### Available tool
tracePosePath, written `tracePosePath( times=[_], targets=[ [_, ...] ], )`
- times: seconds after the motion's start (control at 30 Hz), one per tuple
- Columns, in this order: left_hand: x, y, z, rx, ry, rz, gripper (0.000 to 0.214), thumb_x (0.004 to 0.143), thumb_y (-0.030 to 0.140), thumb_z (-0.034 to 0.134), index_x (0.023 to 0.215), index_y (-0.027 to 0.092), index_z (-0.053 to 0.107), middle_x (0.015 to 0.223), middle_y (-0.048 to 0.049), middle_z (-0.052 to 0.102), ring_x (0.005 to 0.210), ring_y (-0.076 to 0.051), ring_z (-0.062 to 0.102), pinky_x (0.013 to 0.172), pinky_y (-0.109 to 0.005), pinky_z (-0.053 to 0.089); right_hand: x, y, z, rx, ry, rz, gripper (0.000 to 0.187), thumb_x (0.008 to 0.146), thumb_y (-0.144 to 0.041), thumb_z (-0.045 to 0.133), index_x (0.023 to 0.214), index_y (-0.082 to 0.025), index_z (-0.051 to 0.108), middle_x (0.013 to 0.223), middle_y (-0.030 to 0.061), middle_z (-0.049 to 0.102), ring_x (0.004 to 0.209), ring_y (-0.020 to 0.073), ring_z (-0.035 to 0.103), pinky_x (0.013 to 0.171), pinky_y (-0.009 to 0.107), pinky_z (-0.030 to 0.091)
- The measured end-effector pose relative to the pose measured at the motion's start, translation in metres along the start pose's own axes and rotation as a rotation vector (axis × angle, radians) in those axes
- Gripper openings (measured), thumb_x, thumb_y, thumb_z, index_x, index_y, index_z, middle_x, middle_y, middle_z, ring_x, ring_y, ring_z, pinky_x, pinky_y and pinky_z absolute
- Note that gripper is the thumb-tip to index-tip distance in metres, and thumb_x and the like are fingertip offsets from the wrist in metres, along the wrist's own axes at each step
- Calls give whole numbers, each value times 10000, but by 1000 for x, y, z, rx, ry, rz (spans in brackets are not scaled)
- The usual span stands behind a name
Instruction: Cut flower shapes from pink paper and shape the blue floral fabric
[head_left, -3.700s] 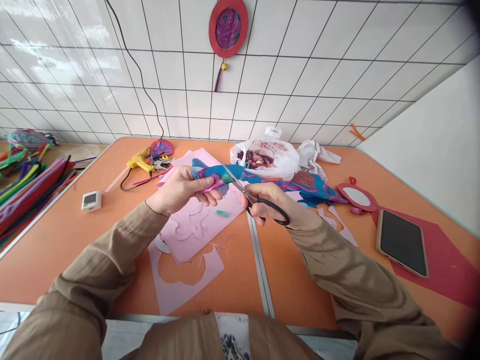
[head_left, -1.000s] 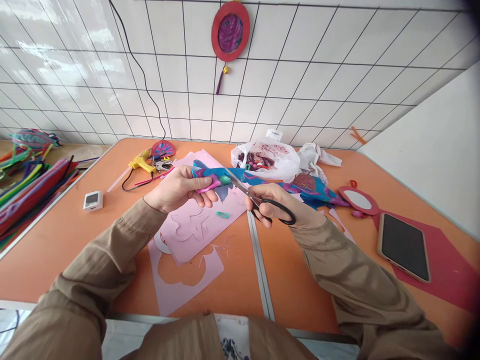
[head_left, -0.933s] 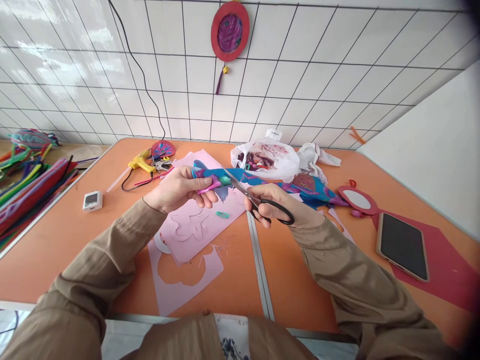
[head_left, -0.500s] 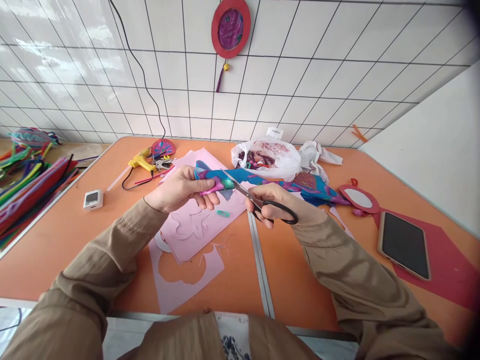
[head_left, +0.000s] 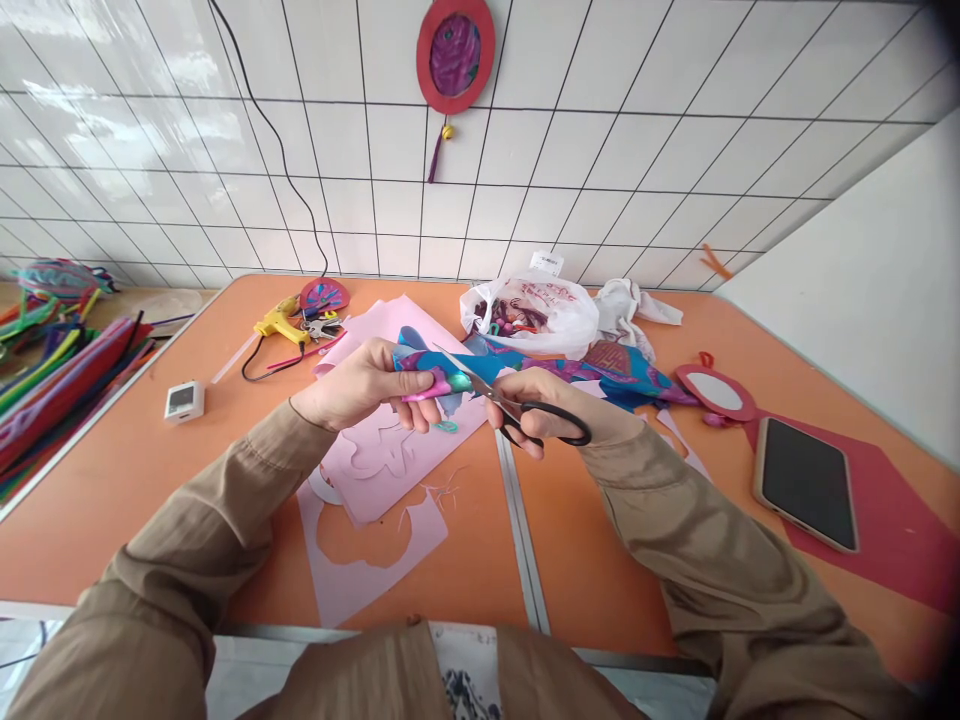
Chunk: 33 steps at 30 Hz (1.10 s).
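Note:
My left hand (head_left: 382, 385) is closed on a piece of blue patterned fabric (head_left: 431, 366) with pink, purple and green areas, thumb on top. My right hand (head_left: 544, 400) grips a pair of black-handled scissors (head_left: 559, 408). The blades point up and left and lie at the fabric, just right of my left fingers. A longer stretch of blue and purple fabric (head_left: 622, 372) lies on the table behind my right hand. Below the hands is pink paper (head_left: 450, 450) with curved cut lines, and a small green clip (head_left: 447, 427) partly behind my left fingertips.
A yellow glue gun (head_left: 277, 322) lies at the back left near a small white device (head_left: 184, 401). A white plastic bag (head_left: 574, 325) stands at the back. On the right are a red-framed oval (head_left: 716, 392), a phone (head_left: 806, 483) and red paper (head_left: 900, 530). Pipe cleaners (head_left: 75, 400) fill the far left.
My left hand and the fabric have shifted slightly down and right, nearer the scissors. The scissor blades look more closed. The camera view has moved a little.

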<state>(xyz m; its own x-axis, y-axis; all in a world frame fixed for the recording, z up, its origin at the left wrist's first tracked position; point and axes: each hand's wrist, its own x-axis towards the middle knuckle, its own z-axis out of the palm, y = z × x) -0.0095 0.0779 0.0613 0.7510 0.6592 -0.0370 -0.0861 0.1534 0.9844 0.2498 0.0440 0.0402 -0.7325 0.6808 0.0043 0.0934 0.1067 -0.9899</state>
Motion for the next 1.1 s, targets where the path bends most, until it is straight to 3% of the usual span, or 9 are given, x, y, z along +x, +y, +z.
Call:
tracePosePath(
  times=[0.3,0.47,0.67,1.1],
  targets=[
    [-1,-1,0,4,0,-3,249,769,362,843,702,132,777,685,-68,778,536,-154,726,478,-194,575,0,2,4,-16,35,-20,637,716,-741,722,860,-136,581,633,-44,533,407,77,539,364,185,334],
    [-1,1,1,12,12,-6,279,754,375,852,685,118,770,684,-85,776,533,-161,724,480,-204,576,-1,4,1,-51,55,-15,511,769,-627,747,828,-145,587,648,-59,504,402,54,525,367,172,348],
    [-1,4,1,19,19,-7,293,741,383,860,674,113,767,672,-90,772,515,-158,713,467,-203,565,-1,4,-1,-89,74,-28,587,723,-719,731,789,-154,586,642,-51,487,403,51,481,347,181,321],
    [-2,4,-5,23,57,-6,294,741,391,858,702,112,774,679,-89,774,503,-160,709,454,-208,560,-2,0,3,-104,133,-7,567,745,-696,726,783,-158,552,655,-60,474,394,36,447,331,174,318]
  ],
)
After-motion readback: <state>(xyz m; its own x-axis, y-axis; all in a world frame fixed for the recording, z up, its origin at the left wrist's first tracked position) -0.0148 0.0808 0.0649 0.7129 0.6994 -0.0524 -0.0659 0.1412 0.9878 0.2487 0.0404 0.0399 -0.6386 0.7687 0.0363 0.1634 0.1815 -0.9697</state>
